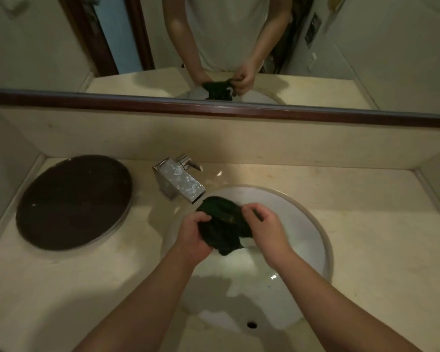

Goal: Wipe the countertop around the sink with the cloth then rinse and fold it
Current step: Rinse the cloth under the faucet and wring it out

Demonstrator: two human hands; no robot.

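A dark green cloth [224, 222] hangs bunched between both hands over the white round sink [313, 224], just in front of the chrome faucet [181, 184]. My left hand [193, 237] grips its left side. My right hand [264, 227] pinches its upper right part. The cloth's lower end droops toward the basin. The beige stone countertop [366, 250] surrounds the sink. I cannot see water running from the spout.
A round dark brown tray [74, 201] lies on the counter to the left of the faucet. A mirror [61, 47] with a dark wooden frame runs along the back wall and reflects my arms and the cloth. Walls close in on both sides.
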